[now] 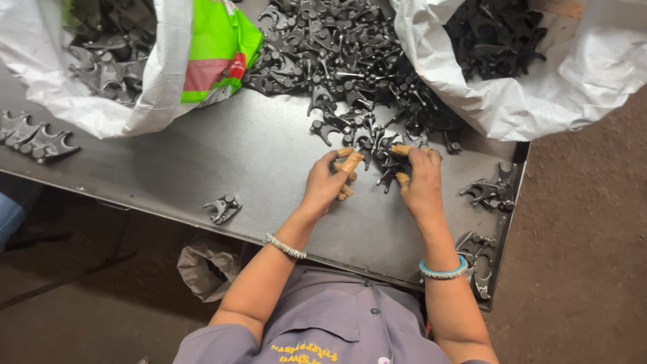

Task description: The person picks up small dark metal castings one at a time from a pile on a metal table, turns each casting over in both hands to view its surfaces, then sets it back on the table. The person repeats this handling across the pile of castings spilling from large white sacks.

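Nearest the camera is the person's grey shirt (323, 330), pressed up to the near edge of the steel table (202, 155). Both forearms reach over that edge, a silver bangle (286, 247) on the left wrist and a turquoise bangle (443, 271) on the right.

The left hand (327, 182) is curled, its taped fingers (350, 164) closed around a small black metal part (362, 156) at the near fringe of the pile. The right hand (419, 180) rests just beside it, fingers bent down onto dark parts (391, 168); whether it actually grips one I cannot tell. The two hands are close together but not touching.

The big pile of black forked parts (344, 61) spreads from the far edge toward the middle of the table. A white sack (101, 74) with a green panel slumps over the far left corner, and another white sack (539, 81) over the far right corner, both filled with the same parts.

Open steel runs left of the hands along the near edge, broken only by a single part (222, 207). A row of parts (37, 138) lies at the left edge. Small clusters (490, 192) sit at the right edge, and more (477, 259) crowd the near right corner.
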